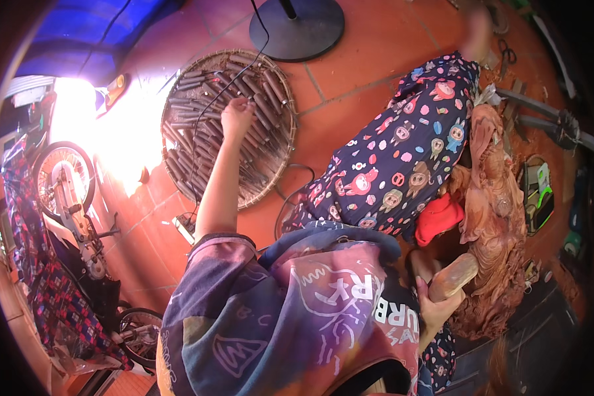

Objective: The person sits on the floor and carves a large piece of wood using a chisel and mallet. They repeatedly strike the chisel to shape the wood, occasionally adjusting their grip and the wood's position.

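My left hand (237, 117) reaches over a round woven basket (288, 142) on the tiled floor. Its fingers are bent together among many dark brown rod-shaped tools (201, 105), which look like carving chisels; what they pinch is too small to make out. At the lower right, my right hand (435, 309) grips a thick, pale wooden mallet (453, 276). Beside it stands a large reddish-brown wood carving (492, 211) with a knotted, flowing surface. A red cloth (440, 218) lies between my patterned trouser leg and the carving.
A black cable (208, 105) crosses the basket. Beyond stands a round black base (297, 33) with a pole. A power strip (186, 226) lies near my left elbow. A bicycle (72, 191) is at the left, scissors (506, 56) at the far right.
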Available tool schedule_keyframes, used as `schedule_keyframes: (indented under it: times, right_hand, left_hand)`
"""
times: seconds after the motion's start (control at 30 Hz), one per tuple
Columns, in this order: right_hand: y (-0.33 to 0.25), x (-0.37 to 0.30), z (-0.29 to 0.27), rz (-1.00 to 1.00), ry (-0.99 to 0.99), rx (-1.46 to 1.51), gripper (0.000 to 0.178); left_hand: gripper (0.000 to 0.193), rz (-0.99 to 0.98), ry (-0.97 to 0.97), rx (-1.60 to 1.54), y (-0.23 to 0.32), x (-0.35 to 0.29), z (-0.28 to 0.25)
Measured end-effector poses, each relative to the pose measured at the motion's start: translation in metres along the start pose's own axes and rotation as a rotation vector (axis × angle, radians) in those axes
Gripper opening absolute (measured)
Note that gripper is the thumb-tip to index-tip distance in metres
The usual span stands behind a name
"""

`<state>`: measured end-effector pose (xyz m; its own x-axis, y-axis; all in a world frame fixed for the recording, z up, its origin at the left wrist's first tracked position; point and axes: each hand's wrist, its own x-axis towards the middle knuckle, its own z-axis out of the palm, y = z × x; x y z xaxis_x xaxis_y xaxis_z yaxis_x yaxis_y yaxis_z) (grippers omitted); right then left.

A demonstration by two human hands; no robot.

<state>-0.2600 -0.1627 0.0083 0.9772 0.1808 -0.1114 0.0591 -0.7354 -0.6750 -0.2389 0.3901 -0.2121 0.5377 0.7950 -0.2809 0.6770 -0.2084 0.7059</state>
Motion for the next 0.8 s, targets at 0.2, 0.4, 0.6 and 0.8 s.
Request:
schedule_keyframes:
  times: [0.2, 0.4, 0.6, 0.8]
  right_hand:
    - [-0.009, 0.003, 0.005, -0.030, 0.006, -0.015, 0.048]
    - [-0.008, 0.007, 0.011, -0.059, -0.075, -0.043, 0.050]
    - [-0.016, 0.017, 0.001, -0.187, -0.047, -0.135, 0.038]
    - [-0.008, 0.022, -0.035, -0.294, -0.133, -0.201, 0.037]
  left_hand:
    - [0.025, -0.150, 0.108, 0.244, -0.033, 0.004, -0.114]
    - [0.024, -0.326, 0.163, 0.141, -0.107, -0.015, -0.152]
    - [0.034, -0.203, 0.155, 0.909, -0.036, -0.043, -0.021]
    - [0.044, -0.145, 0.027, 0.908, -0.048, -0.039, -0.028]
